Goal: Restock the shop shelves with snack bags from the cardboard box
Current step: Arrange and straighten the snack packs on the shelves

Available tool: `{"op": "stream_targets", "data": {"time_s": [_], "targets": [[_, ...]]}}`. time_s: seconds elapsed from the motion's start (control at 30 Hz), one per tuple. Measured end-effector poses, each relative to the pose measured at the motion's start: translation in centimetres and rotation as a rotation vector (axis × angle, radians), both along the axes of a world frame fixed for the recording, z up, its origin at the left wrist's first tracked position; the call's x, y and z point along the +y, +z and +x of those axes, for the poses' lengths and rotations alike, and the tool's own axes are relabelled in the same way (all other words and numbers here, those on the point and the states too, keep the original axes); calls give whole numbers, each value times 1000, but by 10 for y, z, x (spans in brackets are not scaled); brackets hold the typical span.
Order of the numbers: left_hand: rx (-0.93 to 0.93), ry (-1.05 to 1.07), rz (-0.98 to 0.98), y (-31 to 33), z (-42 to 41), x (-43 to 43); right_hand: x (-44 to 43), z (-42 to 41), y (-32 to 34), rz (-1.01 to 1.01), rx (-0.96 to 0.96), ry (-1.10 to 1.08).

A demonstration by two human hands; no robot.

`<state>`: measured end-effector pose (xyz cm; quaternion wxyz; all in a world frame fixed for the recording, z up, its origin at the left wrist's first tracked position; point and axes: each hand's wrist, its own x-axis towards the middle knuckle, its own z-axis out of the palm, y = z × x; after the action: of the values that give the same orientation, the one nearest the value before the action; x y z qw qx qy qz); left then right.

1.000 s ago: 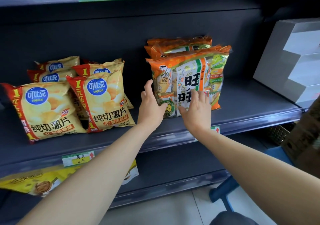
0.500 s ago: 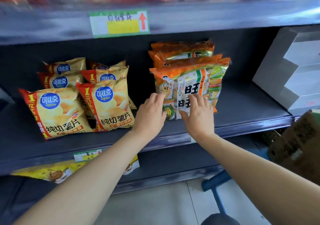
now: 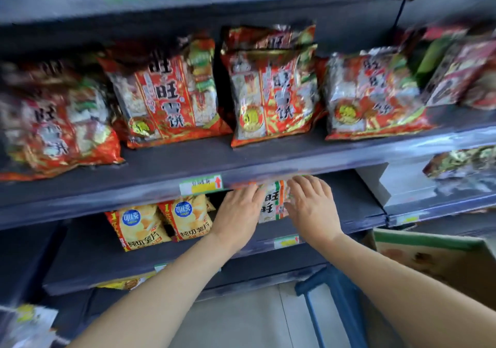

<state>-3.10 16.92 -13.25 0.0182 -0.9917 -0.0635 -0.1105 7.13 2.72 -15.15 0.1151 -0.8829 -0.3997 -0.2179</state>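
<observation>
While both palms lie flat on the orange snack bag, we're in the tidy-up end of the placing step — bag's already on the middle shelf, getting squared up. Left hand covers the bag's left side, its fingers straight and close together, gripping nothing. Right hand covers the right side, its fingers stretched out w/ a slight bend, pressing rather than pinching. The bag shows only in the strip between the two sets of fingers. Its top is hidden behind the lip of the upper shelf, just beyond the fingertips. Yellow chip bags stand just left of the left-hand fingers. Cardboard box sits down to the right, below the right wrist — contents can't be made out. Next move, I reckon: lift both hands off, reach back to the box, fetch another bag. Ease off gently, since the bag looks propped upright and could flop fwd.
</observation>
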Motion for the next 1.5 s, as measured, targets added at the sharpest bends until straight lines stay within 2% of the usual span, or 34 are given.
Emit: {"op": "stream_targets", "data": {"time_s": [0.23,0.43,0.77,0.97,1.37,1.5], "targets": [[-11,32,3,126,29,-25,-28,28,125,0,6,-9],[-28,72,-37,172,59,-40,-37,56,169,-25,59,-41],[51,-49,-150,174,132,-70,-82,114,178,-170,272,-316],[58,-111,-183,160,185,-82,-98,155,163,-139,384,-429],[142,81,-21,99,265,-88,-103,251,114,-257,591,-512],[118,125,-19,88,282,-82,-90,271,100,-204,609,-516]]}}
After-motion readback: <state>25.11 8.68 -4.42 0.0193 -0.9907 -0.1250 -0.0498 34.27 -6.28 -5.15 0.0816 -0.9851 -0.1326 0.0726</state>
